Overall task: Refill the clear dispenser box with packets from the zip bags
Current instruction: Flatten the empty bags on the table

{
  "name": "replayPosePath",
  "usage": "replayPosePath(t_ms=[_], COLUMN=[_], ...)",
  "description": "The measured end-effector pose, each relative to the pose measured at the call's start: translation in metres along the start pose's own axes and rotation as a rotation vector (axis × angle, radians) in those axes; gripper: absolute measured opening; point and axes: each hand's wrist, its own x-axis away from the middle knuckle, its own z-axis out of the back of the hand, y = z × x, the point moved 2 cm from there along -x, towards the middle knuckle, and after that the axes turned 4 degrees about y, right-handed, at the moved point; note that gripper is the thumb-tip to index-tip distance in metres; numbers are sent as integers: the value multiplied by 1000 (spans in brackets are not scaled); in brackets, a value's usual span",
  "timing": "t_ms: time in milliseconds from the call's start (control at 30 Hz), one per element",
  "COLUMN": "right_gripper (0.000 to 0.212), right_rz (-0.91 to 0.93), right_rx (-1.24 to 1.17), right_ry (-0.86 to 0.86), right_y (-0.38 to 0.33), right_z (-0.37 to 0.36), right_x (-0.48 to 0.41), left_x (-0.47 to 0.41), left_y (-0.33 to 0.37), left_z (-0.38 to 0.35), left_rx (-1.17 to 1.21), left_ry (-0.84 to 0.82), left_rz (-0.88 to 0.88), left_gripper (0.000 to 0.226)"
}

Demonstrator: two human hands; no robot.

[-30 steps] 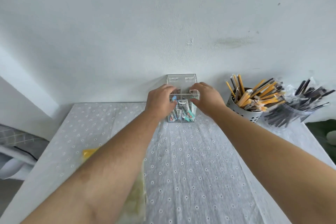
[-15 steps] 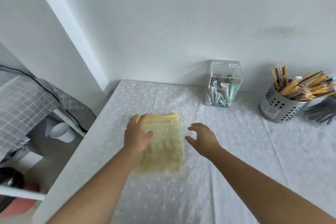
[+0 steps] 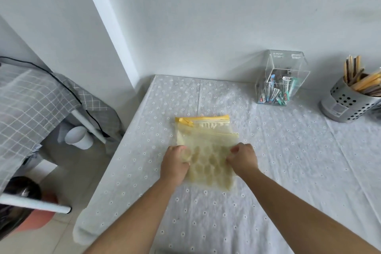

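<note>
Two yellowish zip bags (image 3: 206,146) with yellow zip strips lie stacked on the white eyelet tablecloth (image 3: 288,171), pale packets showing through. My left hand (image 3: 175,163) grips the upper bag's left edge with curled fingers. Across from it, my right hand (image 3: 243,159) pinches the right edge. The clear dispenser box (image 3: 280,80) stands at the back against the wall with its lid raised and several small packets in its lower half, well beyond both hands.
A perforated metal cup (image 3: 346,99) with wrapped sticks stands at the right by the wall. The table's left edge drops to the floor, where a grey checked cloth rack (image 3: 31,93) and a white cup (image 3: 79,137) are.
Both hands left the dispenser box and came back to the zip bags. My left hand slid down the bag's left side, and my right hand closed on its right edge.
</note>
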Motion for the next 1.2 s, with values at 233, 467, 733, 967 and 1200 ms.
replayPosePath(t_ms=[233, 467, 733, 967, 1200], right_gripper=[28, 15, 24, 25, 23], right_rz=[-45, 88, -57, -312, -677], right_rx=[-413, -510, -567, -573, -696], right_ry=[59, 174, 402, 730, 884], right_y=[3, 50, 224, 407, 541], right_z=[6, 80, 195, 284, 257], right_x=[18, 49, 131, 252, 352], left_x=[10, 47, 160, 299, 406], left_y=[4, 67, 204, 318, 353], left_z=[6, -4, -97, -220, -325], left_rx=[91, 194, 205, 140, -67], left_ry=[-42, -59, -228, -545, -864], left_rz=[47, -69, -426, -714, -939], left_gripper=[61, 65, 64, 62, 60])
